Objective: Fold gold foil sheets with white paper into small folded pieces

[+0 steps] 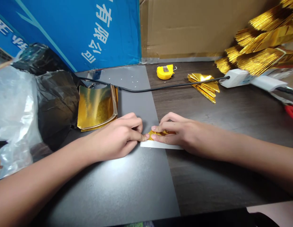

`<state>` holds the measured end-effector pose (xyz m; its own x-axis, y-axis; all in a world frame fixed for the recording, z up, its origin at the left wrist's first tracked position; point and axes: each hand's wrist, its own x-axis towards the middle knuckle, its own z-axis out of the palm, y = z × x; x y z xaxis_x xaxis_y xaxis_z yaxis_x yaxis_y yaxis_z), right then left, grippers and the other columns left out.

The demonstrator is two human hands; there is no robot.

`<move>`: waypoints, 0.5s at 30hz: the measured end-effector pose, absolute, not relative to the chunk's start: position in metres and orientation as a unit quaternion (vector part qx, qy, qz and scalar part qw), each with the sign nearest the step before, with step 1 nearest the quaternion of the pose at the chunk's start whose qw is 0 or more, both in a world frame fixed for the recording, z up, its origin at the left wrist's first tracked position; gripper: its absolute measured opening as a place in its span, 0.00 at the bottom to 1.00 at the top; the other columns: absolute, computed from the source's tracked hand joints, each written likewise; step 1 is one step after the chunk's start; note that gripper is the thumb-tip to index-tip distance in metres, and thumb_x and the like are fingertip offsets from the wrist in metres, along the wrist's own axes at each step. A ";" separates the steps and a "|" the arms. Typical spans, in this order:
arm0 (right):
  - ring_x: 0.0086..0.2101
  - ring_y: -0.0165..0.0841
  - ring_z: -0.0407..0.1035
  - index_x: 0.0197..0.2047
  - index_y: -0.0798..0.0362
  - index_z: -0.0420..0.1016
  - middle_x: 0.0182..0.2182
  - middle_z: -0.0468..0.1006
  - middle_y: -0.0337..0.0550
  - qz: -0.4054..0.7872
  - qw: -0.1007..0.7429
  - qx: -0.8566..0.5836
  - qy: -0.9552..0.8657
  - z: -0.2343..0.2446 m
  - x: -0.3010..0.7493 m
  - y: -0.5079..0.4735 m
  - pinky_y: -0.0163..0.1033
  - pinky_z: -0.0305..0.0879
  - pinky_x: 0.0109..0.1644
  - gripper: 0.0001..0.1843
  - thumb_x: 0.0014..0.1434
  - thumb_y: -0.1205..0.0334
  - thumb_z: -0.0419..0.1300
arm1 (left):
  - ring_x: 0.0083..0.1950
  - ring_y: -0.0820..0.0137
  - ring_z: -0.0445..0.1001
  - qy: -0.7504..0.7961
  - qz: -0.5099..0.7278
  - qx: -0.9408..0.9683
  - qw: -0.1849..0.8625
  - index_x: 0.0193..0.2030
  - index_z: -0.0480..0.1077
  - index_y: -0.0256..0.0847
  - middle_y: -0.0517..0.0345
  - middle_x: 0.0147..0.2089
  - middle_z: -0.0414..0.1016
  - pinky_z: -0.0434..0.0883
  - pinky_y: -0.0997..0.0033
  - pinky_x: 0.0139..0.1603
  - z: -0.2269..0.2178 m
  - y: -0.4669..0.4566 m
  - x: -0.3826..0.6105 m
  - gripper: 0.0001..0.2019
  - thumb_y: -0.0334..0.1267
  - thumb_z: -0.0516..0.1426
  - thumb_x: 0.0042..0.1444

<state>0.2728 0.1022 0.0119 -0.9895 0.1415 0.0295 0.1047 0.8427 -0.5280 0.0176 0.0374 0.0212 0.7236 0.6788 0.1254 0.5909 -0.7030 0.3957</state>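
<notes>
My left hand [119,137] and my right hand [177,134] meet at the middle of the table, fingers curled and pinched together on a small folded piece of gold paper [158,133]. Its white underside [160,145] shows below my right fingers. The paper lies at the right edge of a grey mat [127,186]. A curled stack of gold paper sheets [97,107] rests just left of my left hand.
Folded gold pieces [204,86] lie at the back right, with a yellow tape measure [164,72], a black cable [160,88] and a white power strip [236,78]. Gold fans [260,47] pile at the far right. Red scissors [292,111], plastic bags [30,104], cardboard boxes [184,28] surround.
</notes>
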 end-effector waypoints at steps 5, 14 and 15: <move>0.51 0.38 0.62 0.64 0.46 0.72 0.52 0.72 0.47 0.274 0.053 -0.061 -0.958 0.007 0.274 0.101 0.42 0.67 0.54 0.24 0.73 0.69 0.44 | 0.42 0.68 0.67 0.319 0.083 0.931 0.159 0.41 0.81 0.41 0.52 0.39 0.74 0.66 0.70 0.41 0.025 0.039 0.012 0.18 0.29 0.48 0.68; 0.51 0.39 0.60 0.64 0.48 0.71 0.52 0.71 0.49 0.241 0.069 -0.047 -0.967 0.002 0.274 0.104 0.43 0.68 0.52 0.27 0.70 0.75 0.44 | 0.41 0.67 0.68 0.301 0.045 0.945 0.123 0.39 0.80 0.43 0.55 0.33 0.74 0.64 0.66 0.40 0.035 0.039 0.006 0.16 0.31 0.50 0.68; 0.50 0.39 0.60 0.64 0.50 0.72 0.51 0.71 0.49 0.237 0.070 -0.044 -0.968 0.002 0.274 0.104 0.42 0.68 0.51 0.26 0.70 0.75 0.44 | 0.41 0.67 0.68 0.300 0.054 0.944 0.126 0.38 0.80 0.43 0.56 0.32 0.73 0.65 0.66 0.40 0.034 0.038 0.006 0.16 0.30 0.50 0.67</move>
